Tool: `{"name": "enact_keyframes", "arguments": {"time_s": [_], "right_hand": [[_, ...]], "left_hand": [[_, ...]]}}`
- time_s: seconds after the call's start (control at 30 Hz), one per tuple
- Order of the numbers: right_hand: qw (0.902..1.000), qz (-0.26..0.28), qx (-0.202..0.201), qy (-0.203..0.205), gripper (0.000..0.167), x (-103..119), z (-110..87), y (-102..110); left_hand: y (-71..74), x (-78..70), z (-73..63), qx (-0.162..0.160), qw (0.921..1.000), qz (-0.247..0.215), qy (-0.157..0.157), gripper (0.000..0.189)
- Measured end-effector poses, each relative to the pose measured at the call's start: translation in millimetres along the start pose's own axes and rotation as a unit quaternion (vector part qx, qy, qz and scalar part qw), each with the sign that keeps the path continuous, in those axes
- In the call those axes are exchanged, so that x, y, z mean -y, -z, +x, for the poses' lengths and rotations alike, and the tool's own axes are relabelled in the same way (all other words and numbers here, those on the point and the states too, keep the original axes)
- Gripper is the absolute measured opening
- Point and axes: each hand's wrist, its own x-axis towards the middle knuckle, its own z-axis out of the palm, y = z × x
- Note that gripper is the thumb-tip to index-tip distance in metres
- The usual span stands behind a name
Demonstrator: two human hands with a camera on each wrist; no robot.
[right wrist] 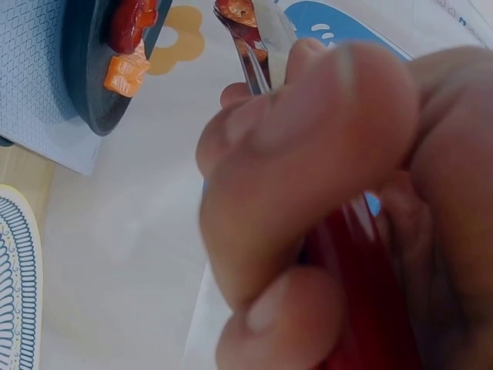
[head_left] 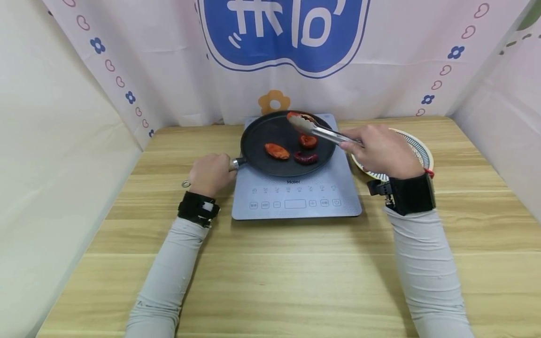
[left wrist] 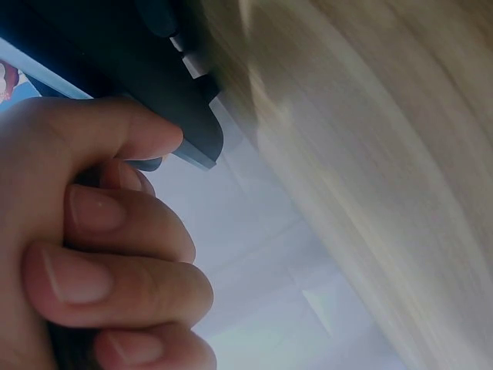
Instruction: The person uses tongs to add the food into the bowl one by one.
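My left hand [head_left: 210, 174] grips the handle [head_left: 234, 164] of a black flat pan [head_left: 262, 162]; the left wrist view shows its fingers curled around it. My right hand [head_left: 382, 150] holds metal tongs [head_left: 331, 135] over the pan's far right side. Between the tong tips is a reddish-orange food piece [right wrist: 237, 11], partly hidden by the metal. In the pan lie an orange, wing-shaped piece [head_left: 276, 151], a round orange-red piece [head_left: 308, 142] and a dark red curved piece [head_left: 305, 158]. The right wrist view shows red along the tongs' grip.
The pan stands on a grey Haier induction cooker [head_left: 296, 197]. A white plate with a patterned rim [head_left: 424, 152] lies at the right, partly under my right hand. Behind the wooden table [head_left: 296, 277] hangs a printed cloth [head_left: 169, 70].
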Motion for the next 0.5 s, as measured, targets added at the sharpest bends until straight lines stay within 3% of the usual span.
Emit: {"name": "enact_keyframes", "arguments": {"time_s": [0.5], "right_hand": [[0.9998,-0.004,0.019,-0.005,0.044,6.2,2.8,-3.2]], "left_hand": [[-1.6,0.6,0.4,-0.009,1.0,-0.001,-0.004,0.034]]}}
